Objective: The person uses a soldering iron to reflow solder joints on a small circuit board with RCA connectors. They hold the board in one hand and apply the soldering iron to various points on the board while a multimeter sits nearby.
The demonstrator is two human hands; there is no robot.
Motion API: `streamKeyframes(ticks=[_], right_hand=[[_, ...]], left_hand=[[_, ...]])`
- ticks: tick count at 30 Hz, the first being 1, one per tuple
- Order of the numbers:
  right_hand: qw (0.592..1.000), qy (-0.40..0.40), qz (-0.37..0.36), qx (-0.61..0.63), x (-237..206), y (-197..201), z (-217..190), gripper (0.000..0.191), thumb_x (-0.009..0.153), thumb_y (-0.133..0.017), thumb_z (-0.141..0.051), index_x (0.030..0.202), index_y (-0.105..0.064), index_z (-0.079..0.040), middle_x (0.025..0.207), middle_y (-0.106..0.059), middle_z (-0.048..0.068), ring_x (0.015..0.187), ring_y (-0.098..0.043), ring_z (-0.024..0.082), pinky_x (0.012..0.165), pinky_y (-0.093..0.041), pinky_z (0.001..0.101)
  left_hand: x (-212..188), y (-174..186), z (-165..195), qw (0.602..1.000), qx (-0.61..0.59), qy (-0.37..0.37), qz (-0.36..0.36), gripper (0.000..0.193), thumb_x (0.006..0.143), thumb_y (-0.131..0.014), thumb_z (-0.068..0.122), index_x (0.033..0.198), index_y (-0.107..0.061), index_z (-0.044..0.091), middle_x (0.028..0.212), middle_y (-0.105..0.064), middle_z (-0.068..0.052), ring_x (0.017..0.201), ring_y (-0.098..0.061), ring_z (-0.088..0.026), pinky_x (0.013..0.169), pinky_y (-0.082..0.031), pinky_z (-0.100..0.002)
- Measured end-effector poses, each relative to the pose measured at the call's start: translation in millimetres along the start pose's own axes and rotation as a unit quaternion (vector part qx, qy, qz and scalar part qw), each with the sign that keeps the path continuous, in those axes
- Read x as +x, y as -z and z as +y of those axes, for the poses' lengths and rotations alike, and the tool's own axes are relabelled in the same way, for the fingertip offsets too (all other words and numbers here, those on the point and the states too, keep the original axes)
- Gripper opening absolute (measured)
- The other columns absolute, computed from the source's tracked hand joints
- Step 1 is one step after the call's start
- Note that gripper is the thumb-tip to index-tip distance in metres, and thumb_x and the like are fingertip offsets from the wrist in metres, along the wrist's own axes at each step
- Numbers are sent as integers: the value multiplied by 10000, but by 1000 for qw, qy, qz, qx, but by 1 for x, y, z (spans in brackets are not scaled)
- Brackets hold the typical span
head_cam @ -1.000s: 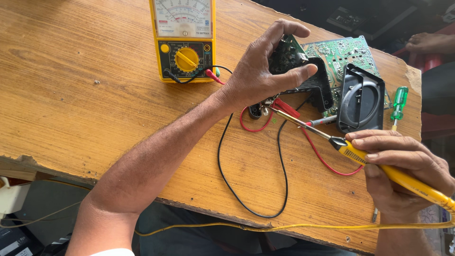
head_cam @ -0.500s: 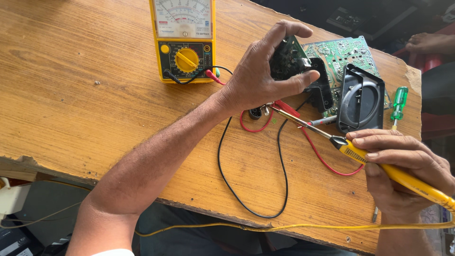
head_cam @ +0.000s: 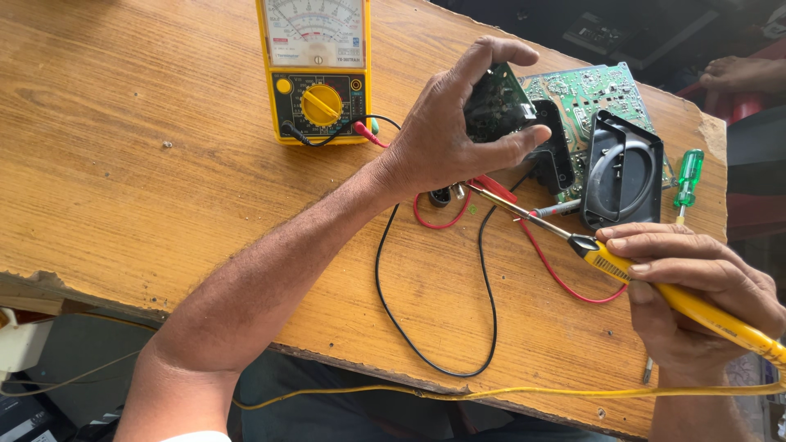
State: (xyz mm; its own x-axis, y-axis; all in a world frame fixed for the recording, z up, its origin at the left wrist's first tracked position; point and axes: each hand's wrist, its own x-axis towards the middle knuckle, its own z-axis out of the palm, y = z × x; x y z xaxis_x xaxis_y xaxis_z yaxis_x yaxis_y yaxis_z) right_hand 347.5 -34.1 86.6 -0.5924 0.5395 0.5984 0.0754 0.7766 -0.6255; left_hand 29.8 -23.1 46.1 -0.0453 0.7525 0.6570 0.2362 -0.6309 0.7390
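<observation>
My left hand (head_cam: 442, 135) grips a small dark circuit board part (head_cam: 496, 106), lifted and tilted above the wooden table (head_cam: 147, 188). My right hand (head_cam: 696, 295) holds a yellow soldering iron (head_cam: 655, 286) like a pen. Its metal tip (head_cam: 483, 194) reaches left to a small metal component (head_cam: 444, 195) just under my left hand. Red and black probe leads (head_cam: 442, 327) loop across the table from a yellow analog multimeter (head_cam: 315, 69) at the top.
A green circuit board (head_cam: 585, 94) and a black plastic cover (head_cam: 624, 170) lie right of my left hand. A green-handled screwdriver (head_cam: 686, 180) rests near the right edge. A yellow cord (head_cam: 458, 394) runs along the front edge. Another person's hand (head_cam: 741, 74) shows at the top right.
My left hand has tilted the board part slightly. The soldering iron and right hand stay nearly still.
</observation>
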Motion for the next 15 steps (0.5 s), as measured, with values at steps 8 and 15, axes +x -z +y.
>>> streamKeyframes(ticks=[8,15], right_hand=[[999,0,25,32,-6,-2,3,93,1113,-700,-83,1129,-609,-70,1131,-720,147,1085,-760,272,972,-664,354],[1000,9,15,10,2,-3,-1,103,1106,-691,-100,1067,-609,-52,1094,-721,147,1081,-764,288,987,-665,385]], left_hand=[[1,0,1,999,29,-3,13,604,947,-901,290,1364,-495,131,832,-679,28,742,-698,-42,712,-587,-229],[1,0,1,999,32,-14,16,599,956,-901,298,1354,-485,134,853,-686,28,759,-716,-44,729,-600,-228]])
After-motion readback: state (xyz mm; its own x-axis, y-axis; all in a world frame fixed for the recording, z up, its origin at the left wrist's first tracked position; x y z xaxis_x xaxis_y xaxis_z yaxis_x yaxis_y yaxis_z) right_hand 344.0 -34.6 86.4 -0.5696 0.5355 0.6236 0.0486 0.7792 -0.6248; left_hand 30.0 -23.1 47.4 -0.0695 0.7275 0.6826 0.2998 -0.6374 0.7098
